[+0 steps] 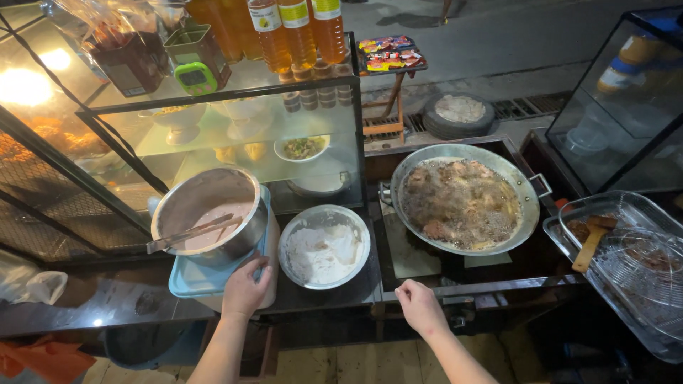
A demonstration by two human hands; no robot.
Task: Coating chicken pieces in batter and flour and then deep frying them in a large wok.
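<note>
My left hand [246, 286] grips the front edge of a light blue lid [193, 280] on a white container, under a large steel pot [210, 213] of pinkish batter with metal tongs [186, 235] resting in it. My right hand [420, 306] rests with curled fingers on the dark counter edge, below a wide wok [461, 198] of pieces frying in bubbling oil. Between the hands sits a steel bowl of white flour [324, 245].
A glass display case [213, 128] with bowls and fried food stands at the back left, with bottles of orange liquid [295, 28] on top. A steel tray [626, 270] with a wire strainer and wooden-handled tool lies at the right. Another glass case [626, 99] stands beyond it.
</note>
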